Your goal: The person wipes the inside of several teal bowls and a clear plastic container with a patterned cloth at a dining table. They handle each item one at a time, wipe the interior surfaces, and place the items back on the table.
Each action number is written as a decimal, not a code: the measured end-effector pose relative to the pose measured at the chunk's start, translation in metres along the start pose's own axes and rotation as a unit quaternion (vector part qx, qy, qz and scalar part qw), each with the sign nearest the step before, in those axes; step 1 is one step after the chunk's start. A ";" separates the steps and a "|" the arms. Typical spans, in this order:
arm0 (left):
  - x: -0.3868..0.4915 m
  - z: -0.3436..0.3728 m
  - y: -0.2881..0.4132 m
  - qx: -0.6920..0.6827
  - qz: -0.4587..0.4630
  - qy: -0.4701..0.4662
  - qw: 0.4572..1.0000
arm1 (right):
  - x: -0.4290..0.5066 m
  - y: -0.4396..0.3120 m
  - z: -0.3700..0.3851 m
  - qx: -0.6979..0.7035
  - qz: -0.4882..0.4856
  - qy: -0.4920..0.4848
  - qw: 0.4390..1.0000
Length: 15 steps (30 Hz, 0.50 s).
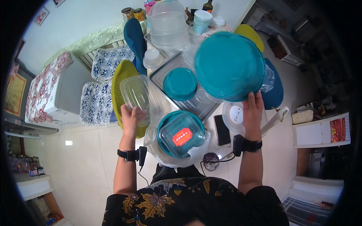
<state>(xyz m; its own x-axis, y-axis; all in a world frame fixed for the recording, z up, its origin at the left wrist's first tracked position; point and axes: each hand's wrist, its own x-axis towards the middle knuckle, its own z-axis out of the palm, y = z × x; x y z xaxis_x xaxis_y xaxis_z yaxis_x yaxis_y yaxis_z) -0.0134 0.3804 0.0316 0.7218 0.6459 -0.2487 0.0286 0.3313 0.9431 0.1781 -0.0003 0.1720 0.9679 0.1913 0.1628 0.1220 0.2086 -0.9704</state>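
Note:
My left hand (130,118) grips the lower edge of a transparent rectangular plastic container (135,96), held left of the table. My right hand (253,108) has hold of the near rim of a large round teal plastic lid or basin (229,66), raised over the table's right side. Between the hands, a smaller round teal container (180,84) rests on a rectangular metal tray (158,79). Nearest my body, a round teal tub (161,132) sits in a white plastic bag (152,155). A transparent box with a red label (182,137) lies on top of that tub.
Stacked translucent tubs (169,26) stand at the back beside a patterned cup (202,21). A smartphone (222,130) and a round transparent container with a white label (234,115) lie at the right. Yellow-green (120,93) and blue chairs (274,84) flank the table.

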 end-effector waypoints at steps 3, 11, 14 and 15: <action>0.027 0.001 -0.031 0.057 -0.012 -0.001 0.998 | -0.027 -0.029 -0.006 -0.419 -0.076 -0.020 0.905; 0.056 -0.018 -0.088 0.318 0.085 0.000 0.944 | -0.095 -0.029 0.006 -0.562 -0.326 -0.263 0.714; 0.048 -0.019 -0.079 0.335 0.056 -0.056 0.939 | -0.107 -0.030 0.009 -0.575 -0.349 -0.268 0.690; 0.041 -0.015 -0.069 0.357 0.023 -0.062 0.932 | -0.109 -0.030 0.010 -0.575 -0.349 -0.267 0.690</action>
<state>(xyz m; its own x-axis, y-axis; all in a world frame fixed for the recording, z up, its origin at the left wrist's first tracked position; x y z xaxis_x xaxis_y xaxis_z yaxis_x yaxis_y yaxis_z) 0.0040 0.3946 -0.0476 0.8067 0.5493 -0.2181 0.4159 -0.2654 0.8698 0.0665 -0.0177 0.1856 0.4043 0.8193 0.4065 0.9082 -0.4124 -0.0721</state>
